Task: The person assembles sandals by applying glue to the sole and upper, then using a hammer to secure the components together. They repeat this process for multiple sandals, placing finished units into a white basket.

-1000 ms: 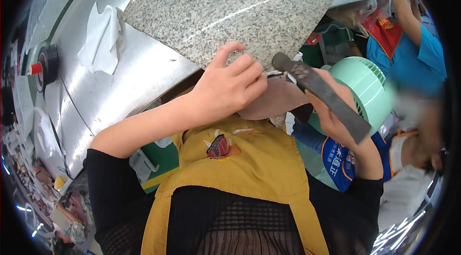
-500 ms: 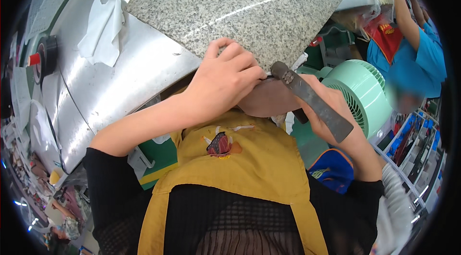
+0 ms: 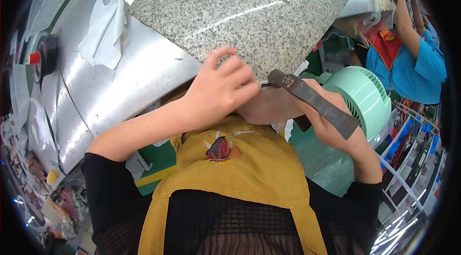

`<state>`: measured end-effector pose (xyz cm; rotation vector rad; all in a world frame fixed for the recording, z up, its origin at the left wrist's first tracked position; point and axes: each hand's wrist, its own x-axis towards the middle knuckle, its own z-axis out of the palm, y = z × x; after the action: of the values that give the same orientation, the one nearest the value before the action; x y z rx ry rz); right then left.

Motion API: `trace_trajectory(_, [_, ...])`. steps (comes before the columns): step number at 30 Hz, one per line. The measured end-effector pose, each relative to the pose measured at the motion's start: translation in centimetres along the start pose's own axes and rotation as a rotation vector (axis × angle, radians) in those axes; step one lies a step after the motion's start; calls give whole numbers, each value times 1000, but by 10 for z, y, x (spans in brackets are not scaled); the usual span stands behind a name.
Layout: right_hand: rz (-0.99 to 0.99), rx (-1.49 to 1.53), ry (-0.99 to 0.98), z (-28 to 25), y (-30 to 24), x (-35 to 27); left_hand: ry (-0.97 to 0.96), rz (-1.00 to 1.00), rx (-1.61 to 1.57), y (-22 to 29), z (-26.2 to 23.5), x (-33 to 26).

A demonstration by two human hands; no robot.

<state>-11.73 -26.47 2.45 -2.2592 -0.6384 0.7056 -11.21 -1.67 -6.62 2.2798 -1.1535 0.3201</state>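
Note:
In my right hand [image 3: 331,115] is a hammer [image 3: 319,106] with a long, dark, worn metal head. Its round striking face points up and left, and a dark piece, perhaps part of the handle, shows below my fingers. A flat, smooth brown piece, like leather [image 3: 271,106], lies at the near corner of the granite slab [image 3: 269,19], between my hands and above my apron. My left hand [image 3: 223,82] is bent over the left part of this piece, fingers curled and fingertips at its upper edge. My left thumb is hidden.
A shiny metal tabletop [image 3: 139,53] adjoins the slab on the left, with a white cloth [image 3: 105,31] on it. A mint-green fan [image 3: 362,94] stands close to my right hand. Farther right, a person in a blue shirt [image 3: 427,65] works beside racks [image 3: 408,139].
My left hand has lifted its knuckles slightly and shifted a little left along the brown piece. The hammer in my right hand has dipped slightly. At right, the other person has moved.

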Motion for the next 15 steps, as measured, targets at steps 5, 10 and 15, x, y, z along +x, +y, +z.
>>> trace_trajectory(5, [-114, -63, 87, -1, -7, 0, 59, 105, 126, 3, 5, -3])
trace_trajectory(10, [16, 43, -31, -13, -19, 6, 76, 146, 140, 2, 6, -4])
trace_trajectory(15, [-9, -35, -33, 0, -14, 7, 84, 176, 148, 1, 6, -4])
